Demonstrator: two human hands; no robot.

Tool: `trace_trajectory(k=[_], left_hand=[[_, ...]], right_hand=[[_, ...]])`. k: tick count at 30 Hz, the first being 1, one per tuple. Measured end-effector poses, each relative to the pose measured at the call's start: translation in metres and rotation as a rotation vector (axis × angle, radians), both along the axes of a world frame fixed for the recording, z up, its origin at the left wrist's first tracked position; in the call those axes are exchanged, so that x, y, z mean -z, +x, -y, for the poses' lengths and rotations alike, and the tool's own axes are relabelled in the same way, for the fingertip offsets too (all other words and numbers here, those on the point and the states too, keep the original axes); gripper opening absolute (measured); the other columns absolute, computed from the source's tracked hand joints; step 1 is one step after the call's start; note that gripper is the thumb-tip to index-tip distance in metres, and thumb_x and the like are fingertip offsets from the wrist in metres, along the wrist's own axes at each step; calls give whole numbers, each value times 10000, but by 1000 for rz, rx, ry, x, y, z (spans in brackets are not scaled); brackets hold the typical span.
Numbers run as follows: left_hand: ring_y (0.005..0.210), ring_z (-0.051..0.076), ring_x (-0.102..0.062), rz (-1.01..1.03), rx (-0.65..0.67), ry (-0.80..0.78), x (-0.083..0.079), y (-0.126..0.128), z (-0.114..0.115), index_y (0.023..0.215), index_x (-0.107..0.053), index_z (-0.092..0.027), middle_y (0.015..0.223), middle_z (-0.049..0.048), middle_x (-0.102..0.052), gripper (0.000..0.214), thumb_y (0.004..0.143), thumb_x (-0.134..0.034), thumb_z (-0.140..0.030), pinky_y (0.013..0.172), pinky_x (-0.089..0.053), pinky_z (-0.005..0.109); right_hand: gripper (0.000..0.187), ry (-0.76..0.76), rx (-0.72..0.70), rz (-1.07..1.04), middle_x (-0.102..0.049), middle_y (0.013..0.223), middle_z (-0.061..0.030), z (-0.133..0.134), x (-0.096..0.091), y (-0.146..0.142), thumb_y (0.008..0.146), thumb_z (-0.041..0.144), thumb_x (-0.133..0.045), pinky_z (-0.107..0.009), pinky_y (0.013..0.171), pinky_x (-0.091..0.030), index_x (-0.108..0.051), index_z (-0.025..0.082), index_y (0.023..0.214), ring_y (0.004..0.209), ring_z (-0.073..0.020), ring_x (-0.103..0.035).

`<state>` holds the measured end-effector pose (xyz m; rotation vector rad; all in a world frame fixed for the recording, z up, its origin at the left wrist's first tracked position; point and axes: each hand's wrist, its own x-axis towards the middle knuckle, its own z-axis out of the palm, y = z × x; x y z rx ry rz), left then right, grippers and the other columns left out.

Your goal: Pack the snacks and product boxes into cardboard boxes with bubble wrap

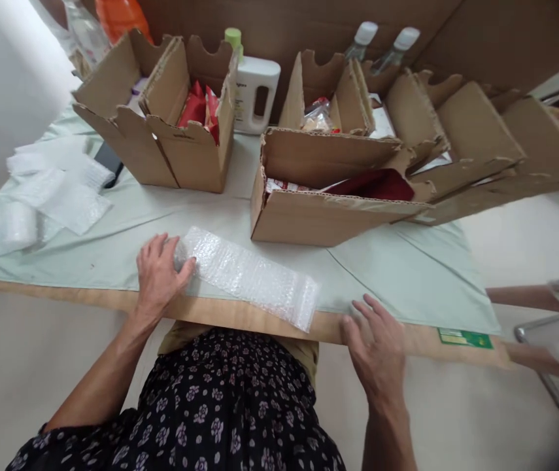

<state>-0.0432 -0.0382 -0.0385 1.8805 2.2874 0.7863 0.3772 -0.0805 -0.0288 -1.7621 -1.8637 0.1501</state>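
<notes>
A long strip of bubble wrap (252, 269) lies flat and slanted near the front of the table, its right end reaching over the wooden edge. My left hand (160, 271) rests at the strip's left end, fingers loosely spread, with the thumb against the wrap. To the right of the strip, my right hand (376, 340) is at the table's front edge, fingers apart and holding nothing. Just behind the strip stands an open cardboard box (303, 219) with dark red material (374, 185) inside.
More bubble wrap (58, 186) is heaped at the left, beside a dark flat object (109, 162). Cardboard bins (195, 160) stand at the back, with a white jug (255, 95) and bottles behind. A person's arms (519, 296) are at the right, near a green card (465, 338).
</notes>
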Motion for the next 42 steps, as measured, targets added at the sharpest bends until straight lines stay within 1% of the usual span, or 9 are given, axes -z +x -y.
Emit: trace_trajectory(k=[6,10,14,19,26,31,35,39,42], left_hand=[[1440,412,-438,9,-26,21,-4,11,-11,892,-665,-214,1410,160,-624,130,820,-642,-319,1165,-356,601],[915,266,-676,244,-124,-12,-22,12,-5,859,-628,-220,945,69,-723,167,798,-635,-375,876,-536,417],[588,142,-524,475,-254,-15,-39,-4,2,938,-654,-200,692,-40,-582,316,757,-671,-459,597,-458,271],[735,168,-634,342,-219,134,-44,-20,-28,1092,-681,-195,899,10,-704,360,782,-643,-376,747,-533,296],[1257,334,-619,158,38,172,-34,-1,-99,1436,-523,-129,1410,185,-636,686,787,-697,-262,1101,-477,495],[1300,314,-600,221,344,193,-25,34,-23,1365,-623,-174,1350,152,-685,449,923,-606,-253,1138,-449,531],[1140,269,-681,655,567,-101,-21,41,46,1358,-639,-241,1155,93,-764,386,982,-592,-312,1047,-515,481],[1189,286,-658,1136,530,-164,-14,28,59,1572,-417,-217,1245,132,-734,673,1009,-505,-574,1077,-471,469],[1130,275,-655,1182,394,-175,-12,26,50,1599,-363,-201,1226,120,-716,839,922,-620,-624,1027,-480,426]], right_hand=[[351,-169,-109,-178,-639,1430,-154,-29,4,-57,912,520,-633,-620,1103,-422,-689,221,1086,1361,-374,-546],[248,-238,-179,-583,-697,1343,-130,-32,-4,-74,889,447,-677,-508,1048,-501,-553,243,823,1236,-303,-648],[375,-518,-177,-1060,-769,1049,-89,-20,-17,-79,801,494,-788,-360,732,-579,-570,251,988,883,-245,-733],[458,-737,-261,-1116,-756,988,-70,-2,-22,-93,814,475,-792,-338,765,-581,-616,231,1160,895,-229,-724],[486,-645,-234,-817,-723,987,-73,11,-6,-118,911,434,-662,-371,807,-592,-589,202,1331,826,-212,-695],[495,-662,-248,-762,-694,910,-45,14,-8,-122,917,396,-647,-373,793,-581,-606,215,1376,789,-202,-665],[467,-798,-296,-1050,-665,854,-9,11,-21,-132,891,396,-719,-292,659,-546,-654,245,1328,704,-151,-617],[419,-799,-210,-1391,-680,880,0,-11,-27,-160,820,420,-817,-254,619,-556,-711,245,1186,688,-125,-615],[555,-801,-221,-1495,-737,1057,-43,-29,-23,-179,824,485,-813,-286,707,-602,-648,270,1308,876,-177,-705]])
